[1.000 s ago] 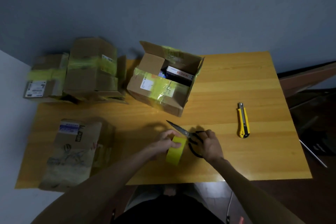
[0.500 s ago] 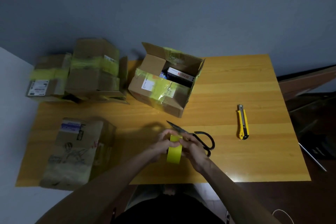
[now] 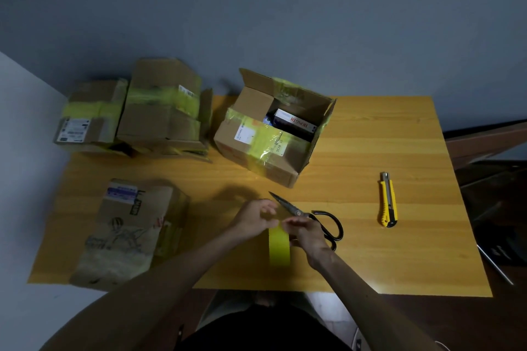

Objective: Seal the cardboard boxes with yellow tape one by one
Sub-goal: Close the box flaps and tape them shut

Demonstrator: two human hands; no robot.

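Note:
A roll of yellow tape point(image 3: 279, 246) stands on edge near the table's front, held between both hands. My left hand point(image 3: 253, 221) grips its left side, fingers curled over the top. My right hand point(image 3: 306, 232) pinches at the top edge of the roll. An open cardboard box point(image 3: 273, 128) with yellow tape on its flaps and a dark carton inside sits behind the hands. A closed brown box point(image 3: 128, 234) lies at the front left. Two boxes with yellow tape across them, one point(image 3: 91, 115) and another point(image 3: 164, 108), stand at the back left.
Black scissors point(image 3: 313, 218) lie on the wooden table point(image 3: 385, 259) just behind my right hand. A yellow utility knife point(image 3: 387, 199) lies to the right. Dark objects sit on the floor past the table's right edge.
My right hand left the scissors and came onto the tape roll, now pinching at its top. The left hand stayed on the roll.

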